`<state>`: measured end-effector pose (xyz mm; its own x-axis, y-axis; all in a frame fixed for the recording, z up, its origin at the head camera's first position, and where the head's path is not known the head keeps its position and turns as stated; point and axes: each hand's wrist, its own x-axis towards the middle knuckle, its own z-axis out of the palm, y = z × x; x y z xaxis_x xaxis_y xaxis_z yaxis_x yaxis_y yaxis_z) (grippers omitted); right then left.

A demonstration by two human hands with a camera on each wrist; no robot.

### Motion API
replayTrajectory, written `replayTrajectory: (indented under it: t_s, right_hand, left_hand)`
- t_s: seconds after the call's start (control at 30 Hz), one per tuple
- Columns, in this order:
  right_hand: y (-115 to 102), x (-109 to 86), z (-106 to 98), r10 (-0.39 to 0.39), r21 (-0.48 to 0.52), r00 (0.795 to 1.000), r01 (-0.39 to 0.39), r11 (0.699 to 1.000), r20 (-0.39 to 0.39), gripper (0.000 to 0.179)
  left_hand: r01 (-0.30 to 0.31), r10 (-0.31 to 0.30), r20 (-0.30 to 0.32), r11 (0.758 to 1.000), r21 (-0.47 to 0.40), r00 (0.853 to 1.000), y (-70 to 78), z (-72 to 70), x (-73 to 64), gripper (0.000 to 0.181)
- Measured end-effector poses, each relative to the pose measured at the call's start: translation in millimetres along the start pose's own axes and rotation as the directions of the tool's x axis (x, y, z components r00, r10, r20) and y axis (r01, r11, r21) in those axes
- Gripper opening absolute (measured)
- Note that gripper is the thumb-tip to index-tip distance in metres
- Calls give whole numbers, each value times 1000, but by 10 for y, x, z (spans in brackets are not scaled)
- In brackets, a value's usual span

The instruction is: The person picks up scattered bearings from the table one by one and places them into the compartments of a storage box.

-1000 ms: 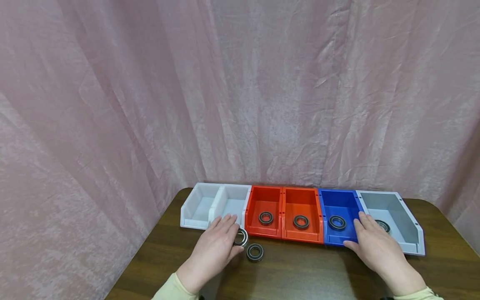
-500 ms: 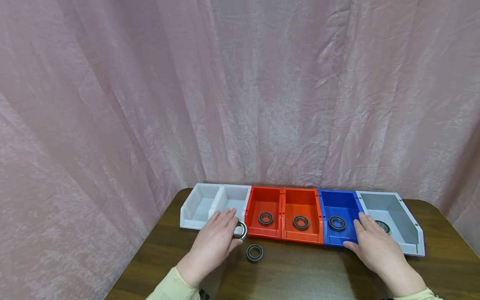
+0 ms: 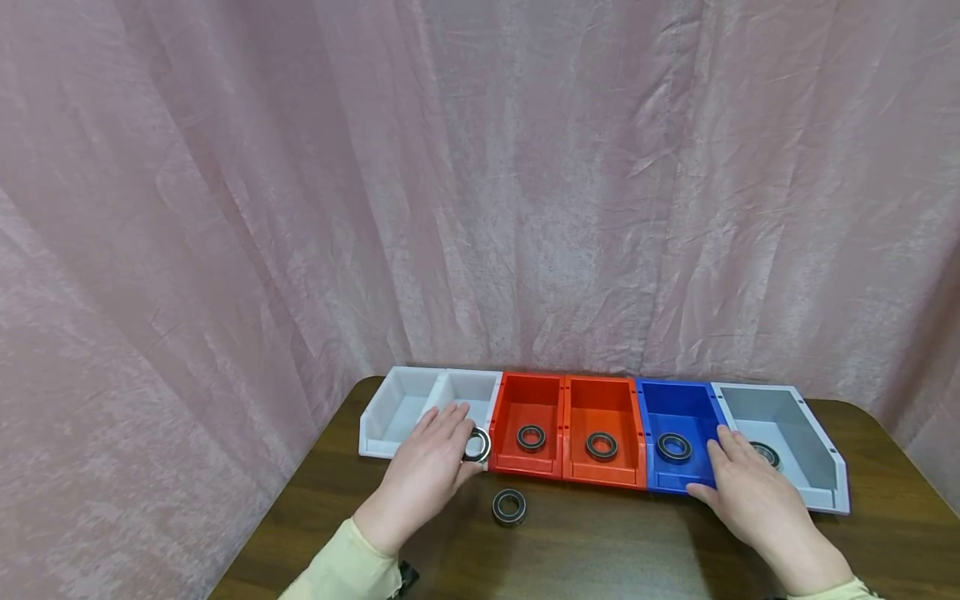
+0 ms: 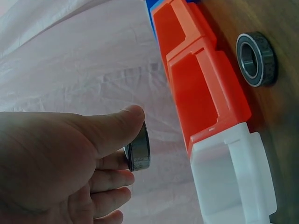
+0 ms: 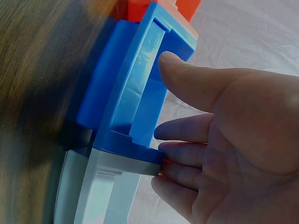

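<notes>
Between thumb and fingers my left hand (image 3: pixel 425 467) pinches a bearing (image 3: pixel 477 445), above the front of the second white bin (image 3: pixel 471 383). In the left wrist view that bearing (image 4: pixel 139 151) shows its steel edge beneath the thumb. Another bearing (image 3: pixel 509 507) lies on the table in front of the bins. My right hand (image 3: pixel 757 492) holds nothing; its fingers are extended over the wall between the blue bin (image 3: pixel 678 396) and the grey bin (image 3: pixel 772 400), and fingertips touch that wall in the right wrist view. A bearing (image 3: pixel 765 453) in the grey bin is partly hidden by this hand.
The leftmost white bin (image 3: pixel 401 408) starts the row. Single bearings lie in the red bin (image 3: pixel 531 392), the orange-red bin (image 3: pixel 600 396) and the blue bin. A pink curtain (image 3: pixel 570 208) hangs behind the wooden table (image 3: pixel 600 542).
My left hand has carried its bearing forward and slightly left, from over the table to over the second white bin's front. The right hand has stayed in place.
</notes>
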<state>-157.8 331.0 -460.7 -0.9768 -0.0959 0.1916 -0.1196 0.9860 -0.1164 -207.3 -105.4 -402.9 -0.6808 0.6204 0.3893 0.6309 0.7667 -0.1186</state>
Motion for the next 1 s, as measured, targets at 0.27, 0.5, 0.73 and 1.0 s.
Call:
replayTrajectory:
  t_s: [0.27,0.5,0.73,1.0]
  right_hand:
    - [-5,1,-6,3,1,1000,-3,1000,8,75]
    - [-6,3,-11,7,0,1000,-7,1000,9,75]
    - [-10,2,-11,11,6,1000,-11,1000,17,76]
    - [2,-10,-3,-2,7,1000,2,1000,-8,74]
  left_hand:
    - [16,-16,-3,1000,-3,1000,-54,14,63,56]
    - [44,-44,4,999,-20,999,-97,23,135,56]
    - [52,-52,-1,999,-6,999,-144,67,190,57]
    - [68,-68,-2,998,11,998,-202,119,258,56]
